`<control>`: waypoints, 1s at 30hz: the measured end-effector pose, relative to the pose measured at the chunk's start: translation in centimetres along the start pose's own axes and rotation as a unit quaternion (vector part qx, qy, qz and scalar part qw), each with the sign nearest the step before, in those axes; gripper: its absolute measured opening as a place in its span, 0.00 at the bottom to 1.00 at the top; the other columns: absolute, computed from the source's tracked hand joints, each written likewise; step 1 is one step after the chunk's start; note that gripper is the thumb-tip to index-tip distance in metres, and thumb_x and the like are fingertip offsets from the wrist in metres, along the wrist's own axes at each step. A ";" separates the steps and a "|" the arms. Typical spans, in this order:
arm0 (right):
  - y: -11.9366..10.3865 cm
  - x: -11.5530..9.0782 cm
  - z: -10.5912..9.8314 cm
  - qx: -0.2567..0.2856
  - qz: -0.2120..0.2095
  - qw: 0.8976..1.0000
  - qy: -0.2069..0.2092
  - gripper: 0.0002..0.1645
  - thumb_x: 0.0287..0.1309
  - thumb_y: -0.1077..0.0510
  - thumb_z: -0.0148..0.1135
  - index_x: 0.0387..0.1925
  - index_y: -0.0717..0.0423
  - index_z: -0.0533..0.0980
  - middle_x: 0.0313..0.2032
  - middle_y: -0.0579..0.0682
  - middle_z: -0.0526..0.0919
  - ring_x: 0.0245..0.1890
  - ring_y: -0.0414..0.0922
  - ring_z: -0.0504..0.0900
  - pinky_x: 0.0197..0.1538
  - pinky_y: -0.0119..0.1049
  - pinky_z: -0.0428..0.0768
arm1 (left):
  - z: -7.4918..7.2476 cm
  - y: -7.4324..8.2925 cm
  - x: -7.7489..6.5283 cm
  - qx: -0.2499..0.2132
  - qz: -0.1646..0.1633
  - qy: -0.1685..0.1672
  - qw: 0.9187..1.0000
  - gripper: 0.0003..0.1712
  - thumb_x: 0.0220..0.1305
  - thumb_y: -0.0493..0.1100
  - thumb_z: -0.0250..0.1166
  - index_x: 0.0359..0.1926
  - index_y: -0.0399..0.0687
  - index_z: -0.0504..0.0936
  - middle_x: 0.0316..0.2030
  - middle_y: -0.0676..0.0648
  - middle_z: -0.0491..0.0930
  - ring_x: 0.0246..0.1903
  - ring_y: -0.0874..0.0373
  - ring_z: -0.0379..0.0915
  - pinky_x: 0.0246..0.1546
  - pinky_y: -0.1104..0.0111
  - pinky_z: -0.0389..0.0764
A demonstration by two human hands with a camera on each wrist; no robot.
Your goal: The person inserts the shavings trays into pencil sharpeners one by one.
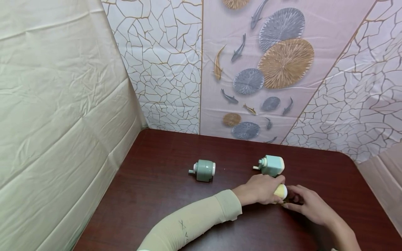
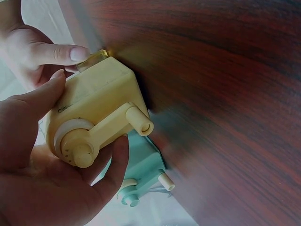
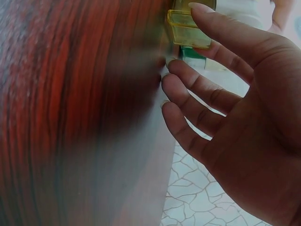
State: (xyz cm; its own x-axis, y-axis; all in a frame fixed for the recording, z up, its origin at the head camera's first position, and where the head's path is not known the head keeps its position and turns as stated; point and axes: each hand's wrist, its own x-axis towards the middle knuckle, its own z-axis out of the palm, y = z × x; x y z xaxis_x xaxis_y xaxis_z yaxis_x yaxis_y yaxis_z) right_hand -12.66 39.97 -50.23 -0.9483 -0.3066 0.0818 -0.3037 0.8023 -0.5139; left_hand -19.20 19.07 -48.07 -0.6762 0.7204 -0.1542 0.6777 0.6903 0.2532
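Note:
A yellow crank pencil sharpener [image 2: 101,92] is gripped by my left hand [image 1: 263,189], thumb on one side and fingers curled round the other. Its crank handle [image 2: 113,123] and round knob face the left wrist camera. From its far end sticks out a see-through yellow shavings drawer [image 3: 190,35]. My right hand [image 1: 312,205] pinches this drawer between thumb and index finger, the other fingers loosely bent beside the tabletop. In the head view the left hand covers much of the sharpener, leaving its yellow and white end [image 1: 281,191] showing.
Just beyond the left hand lies a light teal crank sharpener [image 1: 272,165]. Farther left on the dark red wooden table [image 1: 157,195] is a darker green one [image 1: 205,170]. Patterned cloth [image 1: 169,69] hangs behind the table, and a plain cream cloth [image 1: 62,122] borders its left side.

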 end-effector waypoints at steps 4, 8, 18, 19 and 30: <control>-0.1 0.1 0.0 0.003 0.002 1.000 -0.005 0.23 0.57 0.50 0.82 0.51 0.43 0.81 0.37 0.41 0.78 0.34 0.35 0.76 0.35 0.33 0.76 | 0.0 0.1 0.0 0.002 0.001 0.003 1.000 0.29 0.66 0.70 0.69 0.61 0.77 0.68 0.41 0.64 0.79 0.29 0.69 0.70 0.31 0.70 0.75; -0.2 0.1 -0.1 0.006 0.010 1.000 -0.012 0.22 0.58 0.50 0.81 0.51 0.43 0.81 0.37 0.42 0.78 0.35 0.35 0.76 0.35 0.33 0.76 | -0.1 0.1 -0.1 0.002 0.005 0.005 1.000 0.28 0.66 0.70 0.69 0.61 0.76 0.68 0.40 0.64 0.79 0.29 0.69 0.71 0.31 0.71 0.75; -0.3 0.2 0.1 0.021 0.006 1.000 -0.015 0.22 0.58 0.50 0.82 0.51 0.43 0.81 0.36 0.43 0.79 0.33 0.37 0.78 0.34 0.34 0.78 | -0.1 0.0 -0.3 -0.005 0.005 -0.001 1.000 0.28 0.67 0.69 0.70 0.61 0.76 0.68 0.41 0.64 0.79 0.30 0.69 0.71 0.31 0.71 0.75; -0.3 0.2 0.1 0.021 0.006 1.000 -0.015 0.22 0.58 0.50 0.82 0.51 0.43 0.81 0.36 0.42 0.79 0.33 0.37 0.78 0.34 0.34 0.78 | -0.1 -0.1 -0.3 -0.005 0.004 -0.001 1.000 0.28 0.67 0.69 0.70 0.61 0.76 0.68 0.41 0.63 0.79 0.30 0.69 0.71 0.31 0.71 0.75; -0.3 0.3 0.0 0.022 0.009 1.000 -0.019 0.20 0.58 0.50 0.81 0.50 0.42 0.81 0.34 0.42 0.79 0.32 0.33 0.76 0.33 0.33 0.77 | 0.0 0.0 -0.2 -0.003 0.005 0.007 1.000 0.29 0.66 0.69 0.70 0.61 0.75 0.69 0.41 0.64 0.79 0.30 0.69 0.71 0.31 0.71 0.75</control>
State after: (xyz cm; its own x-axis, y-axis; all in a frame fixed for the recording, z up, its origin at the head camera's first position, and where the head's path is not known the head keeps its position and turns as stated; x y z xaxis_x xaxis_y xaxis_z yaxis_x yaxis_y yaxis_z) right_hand -12.81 39.65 -50.05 -0.9492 -0.3121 0.0410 -0.2819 0.7846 -0.5522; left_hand -19.06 18.91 -48.03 -0.6728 0.7267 -0.1389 0.6834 0.6823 0.2598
